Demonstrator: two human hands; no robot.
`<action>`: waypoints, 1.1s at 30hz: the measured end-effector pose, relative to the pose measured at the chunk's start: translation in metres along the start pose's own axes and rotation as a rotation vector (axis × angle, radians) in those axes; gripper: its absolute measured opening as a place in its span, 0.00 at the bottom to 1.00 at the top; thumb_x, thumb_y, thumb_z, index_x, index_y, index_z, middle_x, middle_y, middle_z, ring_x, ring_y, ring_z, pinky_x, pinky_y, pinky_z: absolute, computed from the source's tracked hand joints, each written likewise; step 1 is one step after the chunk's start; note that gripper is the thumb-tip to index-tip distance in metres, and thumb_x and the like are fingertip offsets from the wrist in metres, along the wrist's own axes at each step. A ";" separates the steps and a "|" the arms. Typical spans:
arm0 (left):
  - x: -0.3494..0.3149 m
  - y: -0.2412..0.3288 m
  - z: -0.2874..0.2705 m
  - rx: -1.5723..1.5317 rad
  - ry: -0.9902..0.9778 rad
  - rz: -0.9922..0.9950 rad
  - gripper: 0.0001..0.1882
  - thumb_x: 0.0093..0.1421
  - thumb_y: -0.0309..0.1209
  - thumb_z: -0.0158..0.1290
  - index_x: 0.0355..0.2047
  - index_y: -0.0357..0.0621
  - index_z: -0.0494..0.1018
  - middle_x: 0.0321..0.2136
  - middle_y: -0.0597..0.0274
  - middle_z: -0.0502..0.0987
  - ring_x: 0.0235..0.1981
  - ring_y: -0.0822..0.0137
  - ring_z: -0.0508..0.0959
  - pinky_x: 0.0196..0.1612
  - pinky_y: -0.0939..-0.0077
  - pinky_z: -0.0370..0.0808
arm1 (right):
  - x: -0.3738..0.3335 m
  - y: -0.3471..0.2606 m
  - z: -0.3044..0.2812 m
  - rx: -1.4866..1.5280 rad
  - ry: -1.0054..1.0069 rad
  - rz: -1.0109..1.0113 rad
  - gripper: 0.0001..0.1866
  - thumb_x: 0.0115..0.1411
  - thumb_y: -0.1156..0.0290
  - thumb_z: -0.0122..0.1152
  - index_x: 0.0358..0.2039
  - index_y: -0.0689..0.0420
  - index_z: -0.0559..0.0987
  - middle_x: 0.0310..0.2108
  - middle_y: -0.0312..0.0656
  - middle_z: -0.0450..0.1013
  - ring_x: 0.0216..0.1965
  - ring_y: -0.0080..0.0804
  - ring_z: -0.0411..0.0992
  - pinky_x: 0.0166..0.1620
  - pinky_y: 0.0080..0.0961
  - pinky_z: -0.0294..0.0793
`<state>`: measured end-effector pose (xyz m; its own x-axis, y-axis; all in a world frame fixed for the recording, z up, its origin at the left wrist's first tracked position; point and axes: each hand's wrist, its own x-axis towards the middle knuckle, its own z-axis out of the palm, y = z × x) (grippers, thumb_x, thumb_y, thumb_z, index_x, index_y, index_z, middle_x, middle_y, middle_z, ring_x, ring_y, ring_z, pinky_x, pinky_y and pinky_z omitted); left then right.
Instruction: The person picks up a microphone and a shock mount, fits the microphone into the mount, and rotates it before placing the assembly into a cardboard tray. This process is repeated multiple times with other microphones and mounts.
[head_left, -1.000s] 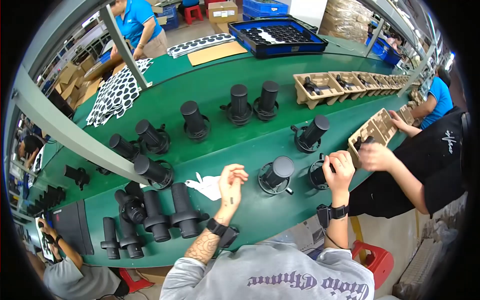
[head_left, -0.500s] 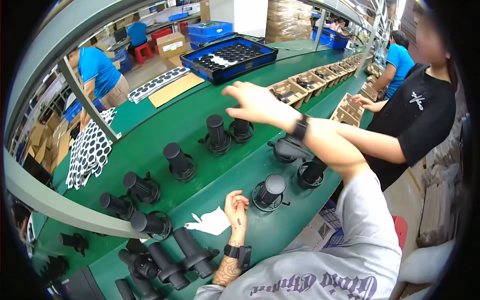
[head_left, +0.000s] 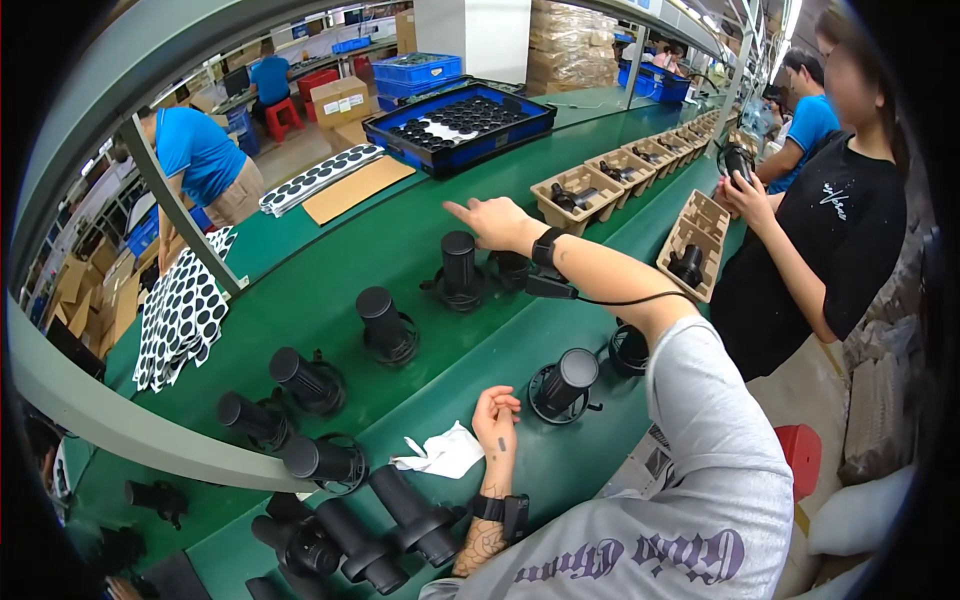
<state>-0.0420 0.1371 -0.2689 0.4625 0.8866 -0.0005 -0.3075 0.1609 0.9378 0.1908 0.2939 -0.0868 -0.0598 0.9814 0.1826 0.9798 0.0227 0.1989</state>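
My right hand (head_left: 492,222) reaches out over the green belt, index finger stretched out, nothing visible in its grasp. Right below it stands a black cylindrical device (head_left: 460,268) in a ring-shaped mount; another device (head_left: 510,268) is partly covered by my forearm. My left hand (head_left: 496,415) rests on the near green surface, fingers loosely bent and seemingly holding nothing. Beside it lies a crumpled white cloth (head_left: 446,452). To its right, a similar device (head_left: 568,385) stands upright. Lower left of it, several black cylinders with wide collars (head_left: 415,510) lie in a group.
Moulded brown trays (head_left: 575,200) line the far side. A person in black holds a black device (head_left: 737,160) by an open brown tray (head_left: 692,245). A blue tray of black discs (head_left: 460,125) sits at the back. A grey frame post (head_left: 120,400) crosses the left.
My right hand has drawn back a little, going from spread fingers to an extended index finger. The person in black has raised a black device. The near devices appear farther right in view.
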 end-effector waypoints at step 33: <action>-0.071 0.175 0.051 -0.035 -0.334 0.534 0.20 0.50 0.35 0.62 0.40 0.34 0.73 0.36 0.52 0.76 0.29 0.65 0.80 0.28 0.81 0.75 | -0.358 -0.031 -0.130 1.542 0.693 0.178 0.39 0.44 0.41 0.72 0.43 0.63 0.73 0.40 0.50 0.72 0.43 0.38 0.71 0.46 0.31 0.72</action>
<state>-0.0858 0.0804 -0.0866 0.4705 0.6663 0.5785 -0.5924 -0.2473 0.7667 0.1566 -0.0826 -0.0337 0.4060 0.7400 0.5363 0.2202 0.4903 -0.8433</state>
